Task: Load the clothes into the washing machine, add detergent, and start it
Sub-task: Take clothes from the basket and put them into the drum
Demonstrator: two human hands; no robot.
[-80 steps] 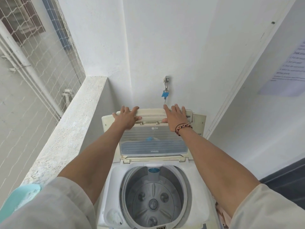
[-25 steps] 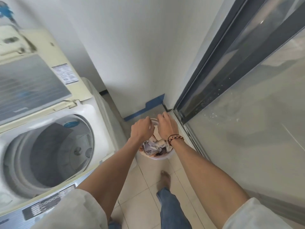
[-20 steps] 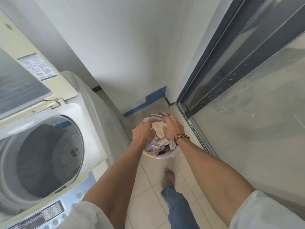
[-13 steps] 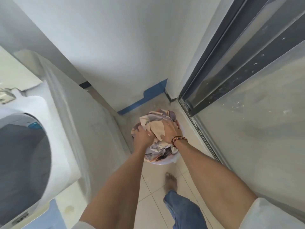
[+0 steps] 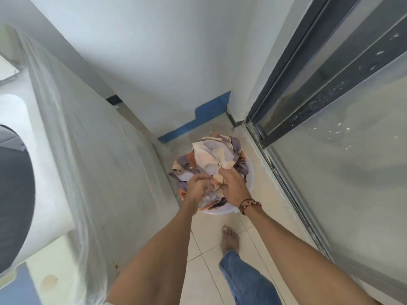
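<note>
A bundle of patterned clothes [image 5: 211,155], cream, purple and orange, fills a pale round basin [image 5: 250,175] on the floor in the corner. My left hand [image 5: 197,187] and my right hand [image 5: 233,186] both grip the near side of the bundle, fingers curled into the cloth. The far part of the cloth is raised above the basin. The top-loading washing machine [image 5: 92,164] stands at the left, its open drum [image 5: 15,194] showing at the frame's left edge.
A white wall with blue skirting [image 5: 198,122] closes the corner behind the basin. A sliding glass door with a dark frame [image 5: 286,161] runs along the right. My bare foot [image 5: 230,237] stands on the tiled floor just below the basin.
I turned from the machine's lid to the basin on the floor. Both hands took hold of the clothes and pulled the bundle up and toward me; the view swung right.
</note>
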